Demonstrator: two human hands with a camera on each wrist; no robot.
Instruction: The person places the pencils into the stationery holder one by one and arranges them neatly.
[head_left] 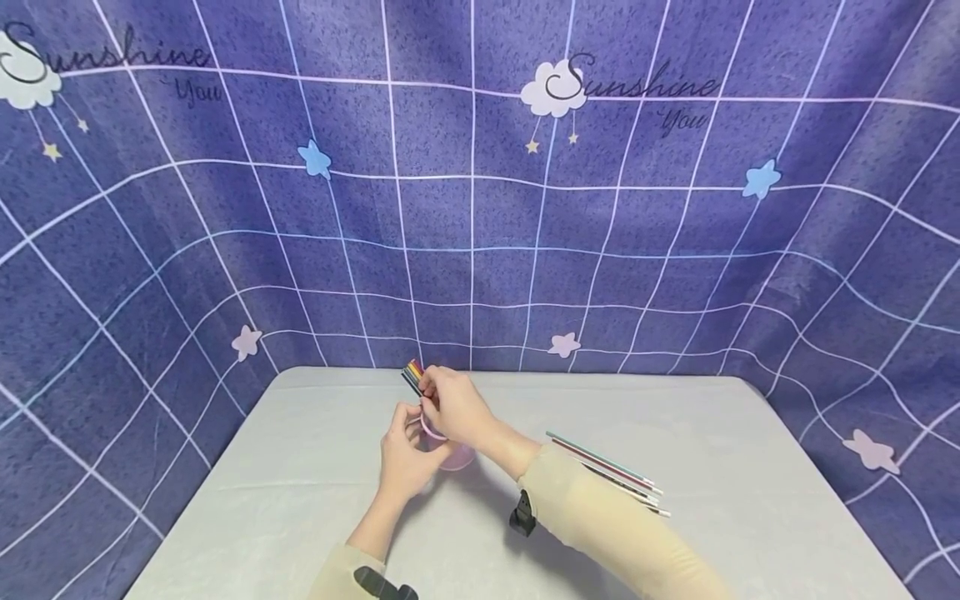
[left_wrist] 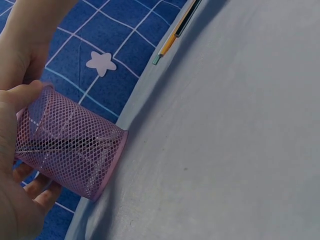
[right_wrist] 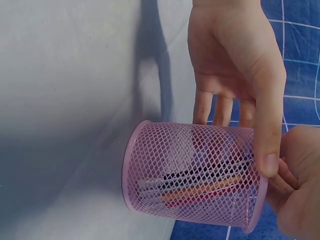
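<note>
My left hand grips a pink mesh pencil cup from the side, its thumb at the rim and its fingers round the mesh. Several coloured pencils stand in the cup, leaning out past the rim toward the back left. Red, orange and dark shafts show through the mesh in the right wrist view. Above the rim, my right hand has its curled fingers on the pencils. The left wrist view shows the cup's base close over the white cloth.
Several more pencils lie side by side on the white-covered table, right of the cup and beside the right forearm. A purple-blue checked curtain with stars and clouds hangs behind the table and at both sides.
</note>
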